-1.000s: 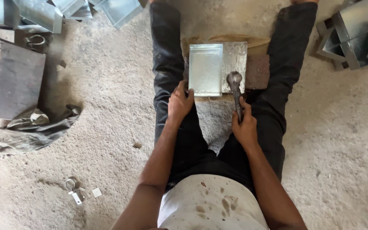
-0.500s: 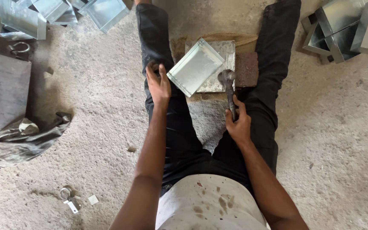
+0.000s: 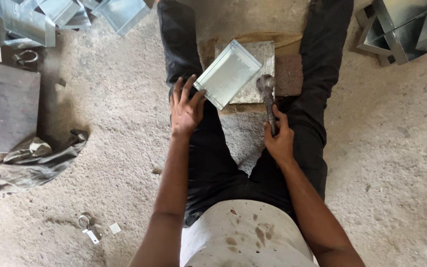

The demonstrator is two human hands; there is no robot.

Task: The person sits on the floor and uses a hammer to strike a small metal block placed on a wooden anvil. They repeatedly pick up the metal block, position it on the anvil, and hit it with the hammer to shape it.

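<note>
I sit on a sandy floor with my legs spread. Between them lies a grey stone block (image 3: pixel 263 57), and a shiny rectangular sheet-metal tray (image 3: pixel 227 74) rests turned at an angle on it. My left hand (image 3: pixel 186 106) has its fingers spread and touches the tray's near-left corner. My right hand (image 3: pixel 278 138) grips the handle of a hammer (image 3: pixel 267 91), whose head rests on the block just right of the tray.
Several folded sheet-metal pieces (image 3: pixel 119 12) lie at the top left and more (image 3: pixel 401 29) at the top right. A flat dark metal plate (image 3: pixel 10 109) and a crumpled cloth (image 3: pixel 30 160) lie to the left. A small metal clip (image 3: pixel 87 225) sits on the sand.
My left hand has turned the tray from square on the block to a diagonal and slid it toward the left leg. The hammer stays resting on the block.
</note>
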